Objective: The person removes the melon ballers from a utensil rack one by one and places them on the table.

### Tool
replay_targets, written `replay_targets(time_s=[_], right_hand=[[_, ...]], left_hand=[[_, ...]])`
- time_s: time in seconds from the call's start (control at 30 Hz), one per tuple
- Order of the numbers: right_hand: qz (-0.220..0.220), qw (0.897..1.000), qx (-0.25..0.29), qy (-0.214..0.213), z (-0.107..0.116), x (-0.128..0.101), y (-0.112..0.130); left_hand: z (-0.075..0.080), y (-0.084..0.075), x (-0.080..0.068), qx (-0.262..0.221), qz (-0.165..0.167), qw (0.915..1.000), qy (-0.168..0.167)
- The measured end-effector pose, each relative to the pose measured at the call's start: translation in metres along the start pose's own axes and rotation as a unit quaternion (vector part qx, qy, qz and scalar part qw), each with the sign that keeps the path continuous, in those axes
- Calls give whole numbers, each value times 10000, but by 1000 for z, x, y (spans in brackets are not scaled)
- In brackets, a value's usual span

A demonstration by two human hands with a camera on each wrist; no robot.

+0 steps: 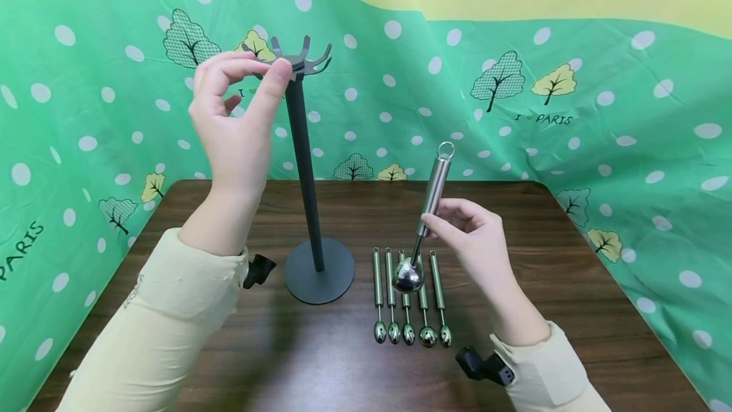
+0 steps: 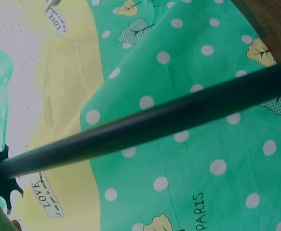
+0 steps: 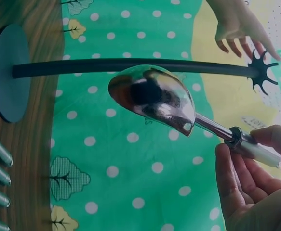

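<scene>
A dark grey utensil stand (image 1: pixel 305 164) rises from a round base, with a ring of curved hooks at its top. The left hand (image 1: pixel 237 119) is raised to that hook ring, thumb and index finger pinching its near left side. In the right hand (image 1: pixel 477 240) is a shiny metal scoop (image 1: pixel 408 276), gripped low on its handle between thumb and fingers. Its hanging loop points up and its bowl down, above the table. The right wrist view shows the scoop's rounded bowl (image 3: pixel 152 96) in front of the stand's pole (image 3: pixel 130 65).
Below the scoop, several slim metal utensils (image 1: pixel 377 278) lie side by side on the dark wooden table (image 1: pixel 257 348), bowl ends toward the person. Patterned green and yellow cloth (image 1: pixel 400 94) hangs behind and at both sides. Each wrist carries a small black camera (image 1: pixel 485 366).
</scene>
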State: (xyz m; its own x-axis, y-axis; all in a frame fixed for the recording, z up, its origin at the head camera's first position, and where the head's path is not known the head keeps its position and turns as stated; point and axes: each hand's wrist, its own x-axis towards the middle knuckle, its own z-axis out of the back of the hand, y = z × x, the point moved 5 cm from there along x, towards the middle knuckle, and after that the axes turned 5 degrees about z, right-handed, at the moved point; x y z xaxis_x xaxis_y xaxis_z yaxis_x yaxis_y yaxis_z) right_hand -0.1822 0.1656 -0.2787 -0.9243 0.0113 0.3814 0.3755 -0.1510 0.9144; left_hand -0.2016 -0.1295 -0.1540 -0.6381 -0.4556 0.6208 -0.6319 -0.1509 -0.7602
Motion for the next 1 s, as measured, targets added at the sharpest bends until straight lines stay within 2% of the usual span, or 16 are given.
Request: replay_targets(time_s=[0.2,0.37,0.57,0.83,1.0], right_hand=[[-63,10000,-10,-45,13,0,-5],[-140,9997,-214,-21,23,-2,-11],[-329,9990,-277,96,33,-5,-23],[-612,9974,-300,231,42,-11,-43],[-805,9953,-426,325,48,-14,-56]], left_hand=[[6,1,7,-189,1,9998,-53],[6,6,9,-784,135,9963,329],[3,15,13,-1536,718,9802,1022],[1,23,16,-2003,688,9637,1624],[-1,25,18,-2274,711,9537,1833]])
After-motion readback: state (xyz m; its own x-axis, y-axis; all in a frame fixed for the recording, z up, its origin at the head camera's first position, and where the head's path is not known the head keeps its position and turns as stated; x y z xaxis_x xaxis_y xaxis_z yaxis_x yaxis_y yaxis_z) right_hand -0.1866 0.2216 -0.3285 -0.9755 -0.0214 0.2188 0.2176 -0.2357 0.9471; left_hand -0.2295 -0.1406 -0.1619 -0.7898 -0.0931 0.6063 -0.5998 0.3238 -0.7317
